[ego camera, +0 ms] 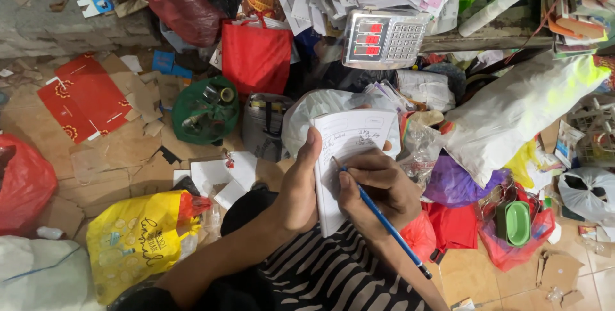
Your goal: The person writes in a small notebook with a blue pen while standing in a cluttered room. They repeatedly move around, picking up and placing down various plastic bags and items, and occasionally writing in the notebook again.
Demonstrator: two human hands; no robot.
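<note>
With the left hand (300, 186) grasping the notebook (349, 157) below the scale (383, 39) and the right hand (378, 190) pinching the pen (384, 221), a loosened thumb could let the page shift and smear the writing.

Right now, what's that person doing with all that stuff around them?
A person is writing in a small white notebook. The left hand holds the notebook up by its edge, thumb on the page, while the right hand grips a blue pen with its tip on the paper. Around them lie heaps of bags and flattened cardboard: a red bag, a green bag, a yellow bag. A digital scale sits straight ahead.
</note>
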